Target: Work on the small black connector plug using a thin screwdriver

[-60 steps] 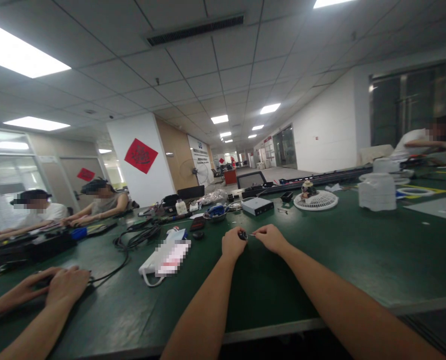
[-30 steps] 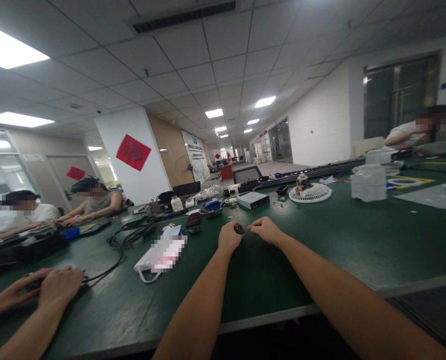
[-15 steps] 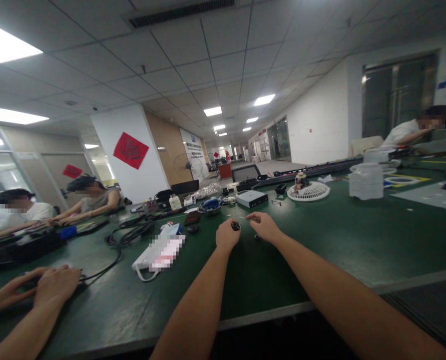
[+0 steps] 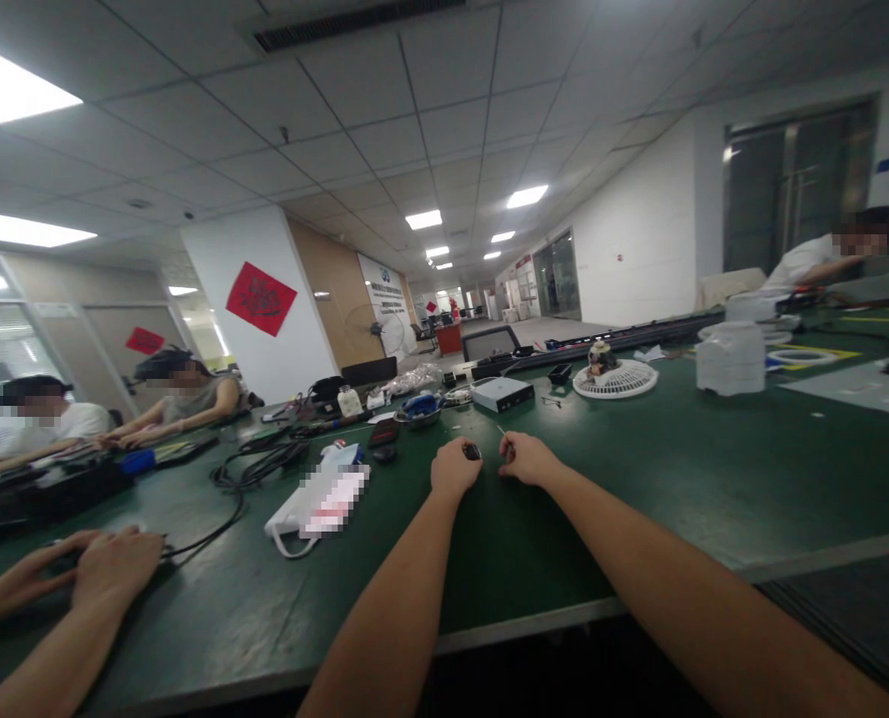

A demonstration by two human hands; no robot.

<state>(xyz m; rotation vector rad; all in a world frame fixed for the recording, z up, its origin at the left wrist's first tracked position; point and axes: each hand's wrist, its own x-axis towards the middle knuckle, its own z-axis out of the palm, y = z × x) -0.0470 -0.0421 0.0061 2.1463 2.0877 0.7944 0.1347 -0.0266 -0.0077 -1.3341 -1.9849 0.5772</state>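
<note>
Green desk [image 4: 639,479] carries both my forearms, rested for steadiness; my left hand [image 4: 455,467] is curled tight round a small black part [image 4: 472,452], its top turned up where I can see it; my right hand [image 4: 525,457] pinches a thin metal pin [image 4: 501,431], tip raised just beside the part; half a second earlier that hand sat slightly further right, fingers looser; white pouch [image 4: 310,502] lies left, a co-worker's hands [image 4: 107,568] beyond.

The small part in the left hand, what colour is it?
Black, with a slight sheen; the small part sits pinched in the left hand, seen in the head view.
</note>
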